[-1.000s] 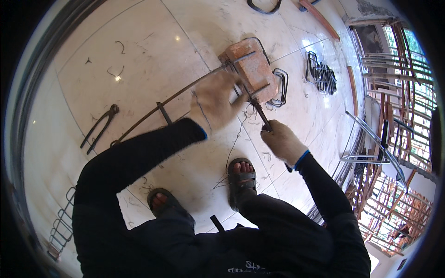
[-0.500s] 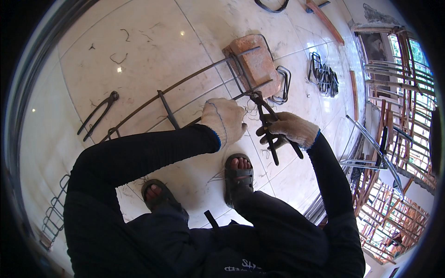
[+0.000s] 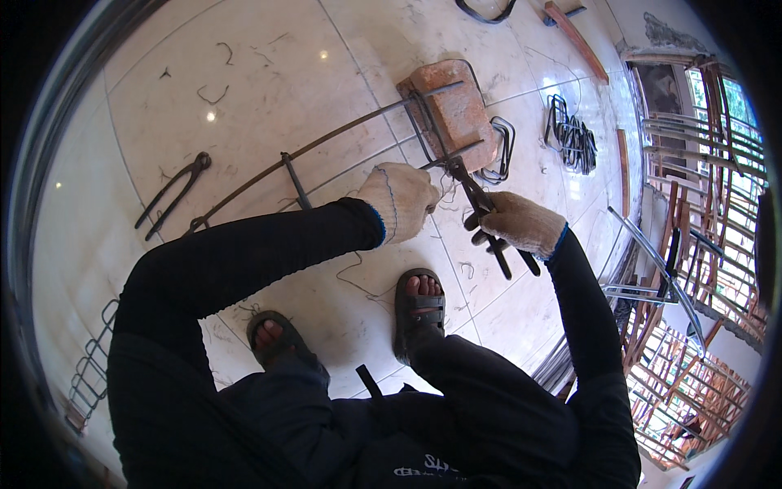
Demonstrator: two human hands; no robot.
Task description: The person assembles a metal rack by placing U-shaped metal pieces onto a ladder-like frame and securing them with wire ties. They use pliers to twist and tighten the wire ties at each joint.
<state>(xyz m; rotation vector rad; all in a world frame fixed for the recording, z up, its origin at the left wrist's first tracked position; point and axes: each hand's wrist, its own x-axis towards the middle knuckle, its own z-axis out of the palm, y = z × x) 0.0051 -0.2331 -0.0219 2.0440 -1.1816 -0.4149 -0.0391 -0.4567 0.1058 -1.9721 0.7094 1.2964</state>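
My gloved left hand [image 3: 399, 202] is closed at the near rod of a steel rebar frame [image 3: 326, 138]; its fingers are mostly hidden behind the back of the glove. In my gloved right hand [image 3: 525, 222] are black pincers [image 3: 471, 186], gripped by the handles. Their jaws meet the near rod where a bent stirrup crosses it, just right of my left hand. Thin tie wire shows around that spot. A reddish brick [image 3: 458, 110] lies beneath the frame's right end, and another stirrup [image 3: 296, 183] joins the rods further left.
A second pair of pincers [image 3: 175, 194] lies on the tiled floor at left. Bent stirrups [image 3: 572, 137] are piled at right, near timber pieces [image 3: 577, 41] and a metal-legged stand [image 3: 656, 257]. Wire scraps [image 3: 213, 96] litter the tiles. My sandalled feet [image 3: 420, 314] are close below the frame.
The pincers' handles have drawn nearer each other, and my right hand has shifted slightly up and to the right. My left hand stays beside the joint, a little lower.
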